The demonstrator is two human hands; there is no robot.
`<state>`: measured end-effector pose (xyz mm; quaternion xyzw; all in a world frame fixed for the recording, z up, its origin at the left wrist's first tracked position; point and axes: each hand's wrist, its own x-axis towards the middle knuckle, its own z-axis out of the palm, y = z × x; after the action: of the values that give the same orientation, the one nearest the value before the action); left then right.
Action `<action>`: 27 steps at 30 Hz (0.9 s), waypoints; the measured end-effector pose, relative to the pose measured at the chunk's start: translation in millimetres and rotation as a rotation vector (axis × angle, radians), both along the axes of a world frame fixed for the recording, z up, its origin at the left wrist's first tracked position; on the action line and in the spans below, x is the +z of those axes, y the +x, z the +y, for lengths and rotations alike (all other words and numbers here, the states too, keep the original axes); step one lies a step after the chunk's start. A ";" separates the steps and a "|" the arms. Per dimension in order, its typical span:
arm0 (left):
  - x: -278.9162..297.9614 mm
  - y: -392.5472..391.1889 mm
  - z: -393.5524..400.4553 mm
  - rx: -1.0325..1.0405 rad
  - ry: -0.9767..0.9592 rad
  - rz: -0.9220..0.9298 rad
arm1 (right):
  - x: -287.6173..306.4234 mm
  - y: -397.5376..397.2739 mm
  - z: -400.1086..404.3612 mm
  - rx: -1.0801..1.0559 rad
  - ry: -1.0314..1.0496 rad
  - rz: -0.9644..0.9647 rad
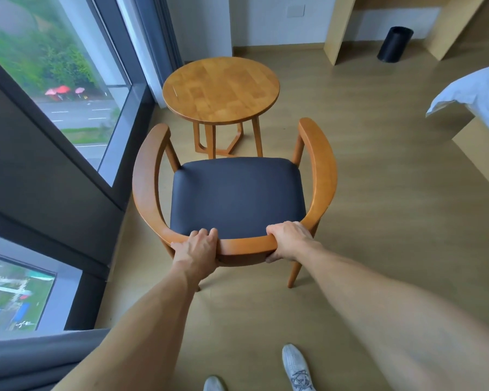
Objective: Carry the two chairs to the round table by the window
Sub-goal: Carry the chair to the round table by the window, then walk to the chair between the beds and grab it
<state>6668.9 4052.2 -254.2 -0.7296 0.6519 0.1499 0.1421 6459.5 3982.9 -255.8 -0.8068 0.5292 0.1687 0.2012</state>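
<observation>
Hands grip one chair [235, 193] by its curved wooden back rail, w/ both arms stretched forward. Left hand [195, 246] wraps the rail left of the centre, fingers [206, 235] curled over the top toward the seat. Right hand [290, 239] wraps it right of the centre, thumb under the rail, fingers over. Between the two hands a short piece of rail is bare.

Chair faces away from the person, dark padded seat just beyond the fingers, its armrests reaching forward on both sides. Round bench [220, 88] stands beyond the seat front, near it but apart, close to the window [54, 66] at the left of the left hand. If the chair legs touch the floor [378, 207] or hang a little above it, one cannot tell.

Frame looks solid wood, so prob. stiff and rather heavy, approx. balanced when held at two points of the rail. Rail is smooth, maybe a bit slippery, so a full wrap is the good hold; the seat pad is soft and gives no grip. Only one chair is visible, so the task seems not yet complete.
</observation>
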 end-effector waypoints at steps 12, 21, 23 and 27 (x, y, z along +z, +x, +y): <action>203.0 -23.1 -133.4 -0.040 -0.379 0.110 | 213.9 -31.2 -83.3 -0.332 -0.236 -0.315; 395.4 -187.5 -211.2 -0.178 -0.757 0.266 | 397.5 -213.3 -103.9 -0.542 -0.630 -0.348; 422.0 -236.9 -225.9 -0.225 -0.758 0.288 | 422.1 -257.9 -111.4 -0.550 -0.678 -0.356; 463.8 -349.3 -259.2 -0.303 -0.754 0.369 | 465.2 -349.5 -130.2 -0.540 -0.785 -0.336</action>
<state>6319.6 3793.0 209.5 -0.5880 0.7749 0.0069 -0.2320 6110.0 3852.6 209.4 -0.6718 0.7030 -0.2334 0.0018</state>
